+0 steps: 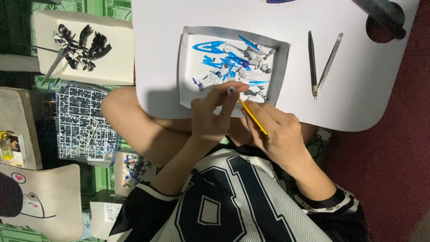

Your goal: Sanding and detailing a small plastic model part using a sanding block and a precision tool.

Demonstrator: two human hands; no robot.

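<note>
Left hand (pixel 210 118): fingertips pinch a small grey part (pixel 231 90) at the near edge of the white tray (pixel 188 67) on the counter (pixel 358 89). Right hand (pixel 275 130): grip closed around a thin yellow tool (pixel 253 116), tip just beside the part. Blue and white model pieces (pixel 235 62) lie in the tray; two tweezers (pixel 321 62) rest well apart.

small part (pixel 231 90): a tiny pale grey piece, pinched at your left fingertips, just over the near edge of the white tray (pixel 188 67).
yellow tool (pixel 253 116): a thin yellow stick, slanted, its tip up beside the small part, its length running down and away from the tray's near edge across your right hand.
tray: shallow, white, holding blue and grey model parts.
</note>
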